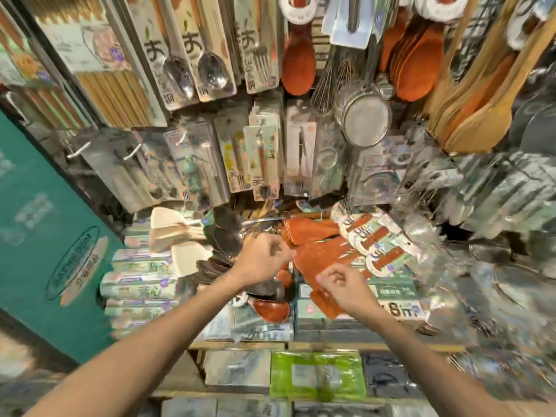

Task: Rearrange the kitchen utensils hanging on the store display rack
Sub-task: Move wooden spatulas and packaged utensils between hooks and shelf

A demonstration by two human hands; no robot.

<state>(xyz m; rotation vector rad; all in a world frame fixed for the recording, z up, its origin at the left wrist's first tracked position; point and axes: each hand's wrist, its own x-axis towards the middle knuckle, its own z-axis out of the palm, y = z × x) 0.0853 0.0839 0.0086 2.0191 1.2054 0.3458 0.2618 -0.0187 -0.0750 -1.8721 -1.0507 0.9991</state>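
Note:
Red-brown wooden spatulas with round paper labels lie in a heap on the shelf below the hanging rack. My right hand is over the blade of one red-brown spatula, with thumb and fingers curled at the blade's edge. My left hand is curled into a fist just left of the heap, knuckles by a spatula's edge; whether anything is inside it is hidden. Above hang carded spoons, a fork card, red-brown rice paddles, a whisk, a mesh strainer and pale wooden spatulas.
Dark ladles and pale wooden turners lie left of my hands. Boxed goods are stacked at the left, and a teal carton stands beside them. A green packet lies on the lower shelf. Two bare white hooks stick out of the rack.

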